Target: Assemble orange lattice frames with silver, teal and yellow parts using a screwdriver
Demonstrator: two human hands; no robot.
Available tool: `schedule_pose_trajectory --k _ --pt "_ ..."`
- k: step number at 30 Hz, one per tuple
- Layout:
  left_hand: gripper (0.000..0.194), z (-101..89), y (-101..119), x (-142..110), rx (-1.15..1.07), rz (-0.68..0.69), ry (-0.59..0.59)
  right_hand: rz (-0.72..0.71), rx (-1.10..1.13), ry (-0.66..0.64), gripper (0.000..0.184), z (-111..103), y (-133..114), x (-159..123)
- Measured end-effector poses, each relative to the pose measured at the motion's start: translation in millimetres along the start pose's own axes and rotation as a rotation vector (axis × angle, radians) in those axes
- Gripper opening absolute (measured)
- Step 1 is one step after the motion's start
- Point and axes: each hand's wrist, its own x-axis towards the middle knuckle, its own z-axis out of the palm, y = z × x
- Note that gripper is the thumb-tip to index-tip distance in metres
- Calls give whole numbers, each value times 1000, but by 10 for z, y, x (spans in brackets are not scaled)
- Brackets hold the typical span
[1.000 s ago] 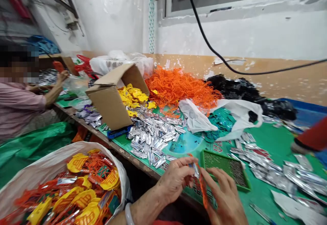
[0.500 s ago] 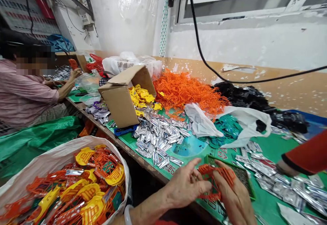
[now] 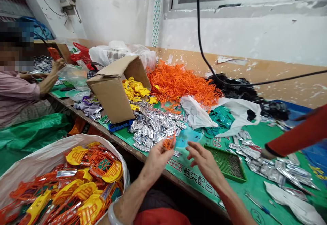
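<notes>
One orange piece (image 3: 169, 144) is pinched by the left hand (image 3: 157, 159); the right hand (image 3: 205, 162) is held apart, empty. Judged light and flexible, it is best gripped edgewise.

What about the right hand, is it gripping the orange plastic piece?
No, the right hand is open and apart from the orange plastic piece, which is pinched in the left hand.

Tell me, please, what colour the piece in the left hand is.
The piece is orange, best seen in the head view.
</notes>
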Motion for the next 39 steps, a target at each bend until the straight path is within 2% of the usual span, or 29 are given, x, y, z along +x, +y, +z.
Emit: schedule_pose_trajectory --k 3,5,10,16,21,25,29,31,35,39 --pt "21 -207 107 48 -203 -58 105 -60 -201 -44 24 172 -15 180" --pt "24 -271 138 37 -261 -92 147 -95 -328 -98 16 288 -46 266" --pt "26 -279 114 1 -322 -132 167 -75 -543 -220 29 431 -93 404" --pt "29 -273 64 23 -354 -173 165 -4 -550 -305 31 327 -66 507" --pt "30 -235 54 23 -431 -185 181 50 -410 -305 27 272 -18 480" --pt "26 -196 108 6 -546 -283 227 61 -218 -220 14 237 53 419" --pt "40 -186 122 3 -580 -346 179 64 48 -133 15 93 49 279" --pt "45 -166 101 6 -560 -357 161 79 200 -129 15 -10 -9 166" --pt "54 -43 20 -10 -437 -292 121 95 500 -138 32 -181 -175 -85" --pt "69 113 -76 -61 -275 -210 -28 132 776 -178 38 -209 -245 -236"
